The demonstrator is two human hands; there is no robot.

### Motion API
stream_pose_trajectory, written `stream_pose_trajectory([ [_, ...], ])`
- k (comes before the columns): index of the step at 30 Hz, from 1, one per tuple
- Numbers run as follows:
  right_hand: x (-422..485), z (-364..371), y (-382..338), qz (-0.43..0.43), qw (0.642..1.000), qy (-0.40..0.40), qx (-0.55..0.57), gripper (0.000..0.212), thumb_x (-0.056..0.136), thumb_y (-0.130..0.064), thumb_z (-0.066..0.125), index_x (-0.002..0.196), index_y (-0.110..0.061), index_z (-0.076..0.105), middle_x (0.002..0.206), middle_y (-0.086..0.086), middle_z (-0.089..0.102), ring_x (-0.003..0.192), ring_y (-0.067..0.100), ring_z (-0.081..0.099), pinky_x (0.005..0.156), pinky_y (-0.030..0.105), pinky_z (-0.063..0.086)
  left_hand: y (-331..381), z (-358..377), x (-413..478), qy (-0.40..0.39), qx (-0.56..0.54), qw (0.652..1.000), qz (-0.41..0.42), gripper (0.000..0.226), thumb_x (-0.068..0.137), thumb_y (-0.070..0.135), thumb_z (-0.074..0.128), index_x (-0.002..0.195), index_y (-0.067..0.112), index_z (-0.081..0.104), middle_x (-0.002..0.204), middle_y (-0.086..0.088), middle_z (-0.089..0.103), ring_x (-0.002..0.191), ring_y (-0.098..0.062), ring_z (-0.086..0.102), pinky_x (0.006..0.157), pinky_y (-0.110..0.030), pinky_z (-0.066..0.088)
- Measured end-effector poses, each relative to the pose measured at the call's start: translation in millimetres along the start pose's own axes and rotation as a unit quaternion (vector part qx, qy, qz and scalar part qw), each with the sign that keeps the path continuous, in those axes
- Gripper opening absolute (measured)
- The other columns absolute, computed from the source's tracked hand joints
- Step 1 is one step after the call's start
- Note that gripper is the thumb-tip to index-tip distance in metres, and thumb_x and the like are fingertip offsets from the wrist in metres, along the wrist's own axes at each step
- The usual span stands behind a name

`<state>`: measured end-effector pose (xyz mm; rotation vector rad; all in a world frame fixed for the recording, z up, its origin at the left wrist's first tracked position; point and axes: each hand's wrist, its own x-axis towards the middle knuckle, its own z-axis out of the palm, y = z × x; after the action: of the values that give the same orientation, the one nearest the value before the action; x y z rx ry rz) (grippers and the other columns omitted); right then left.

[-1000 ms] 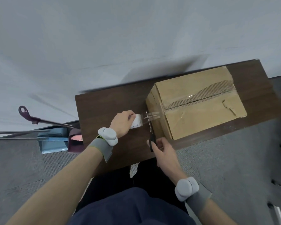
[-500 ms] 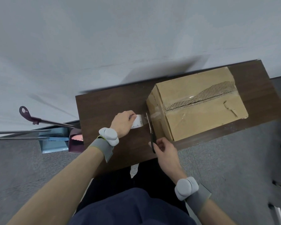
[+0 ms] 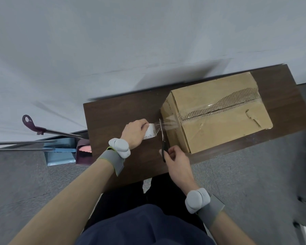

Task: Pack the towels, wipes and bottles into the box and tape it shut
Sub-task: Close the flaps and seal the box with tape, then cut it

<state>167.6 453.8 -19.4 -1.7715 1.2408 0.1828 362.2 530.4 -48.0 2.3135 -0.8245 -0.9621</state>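
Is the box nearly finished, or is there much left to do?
Nearly finished. The box is closed, with clear tape along its top seam. The left hand holds the tape roll taut while the right hand works scissors at the strip. Left: pressing the loose end down.

Closed brown cardboard box [image 3: 219,115] on dark wooden table [image 3: 117,117], right end; white tape roll [image 3: 149,132] left of it; black-handled scissors [image 3: 163,142] between.

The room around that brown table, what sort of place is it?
Probably an office or workroom, not a home. Grey carpet tiles cover the floor, the wall is bare and pale, and a cardboard box is being taped on a plain dark table.
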Motion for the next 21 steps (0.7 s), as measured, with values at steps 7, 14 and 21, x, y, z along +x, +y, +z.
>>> stream_pose_trajectory([
  [7,4.1,-0.8,4.1,-0.012,1.000,0.007,-0.022,0.028,0.097,-0.043,0.070,0.085,-0.019,0.060,0.075,-0.003,0.063,0.073,0.014,0.058,0.068,0.033,0.048,-6.0,-0.8,2.2,0.013,0.048,0.999,0.001,0.029,0.109,0.026,0.039,0.112,0.014,0.065,0.099,-0.009,0.071,0.097,-0.036,0.064,0.091,-0.045,0.048],
  [14,6.7,3.8,-3.2,-0.003,0.999,-0.025,-0.021,0.029,0.094,-0.050,0.070,0.087,-0.024,0.062,0.081,-0.003,0.068,0.078,0.013,0.064,0.065,0.027,0.048,-50.9,-2.8,-14.6,0.015,0.065,0.992,-0.107,0.031,0.108,0.026,0.040,0.118,0.013,0.066,0.113,-0.014,0.072,0.111,-0.039,0.062,0.097,-0.045,0.046],
  [21,11.2,16.8,1.1,0.004,0.997,-0.071,-0.036,0.027,0.084,-0.046,0.082,0.080,-0.022,0.069,0.069,-0.005,0.076,0.069,0.003,0.069,0.061,0.019,0.047,-75.9,-14.8,-31.3,0.068,0.011,0.987,-0.144,0.029,0.106,0.023,0.043,0.111,0.010,0.068,0.102,-0.012,0.072,0.098,-0.036,0.066,0.088,-0.044,0.052],
])
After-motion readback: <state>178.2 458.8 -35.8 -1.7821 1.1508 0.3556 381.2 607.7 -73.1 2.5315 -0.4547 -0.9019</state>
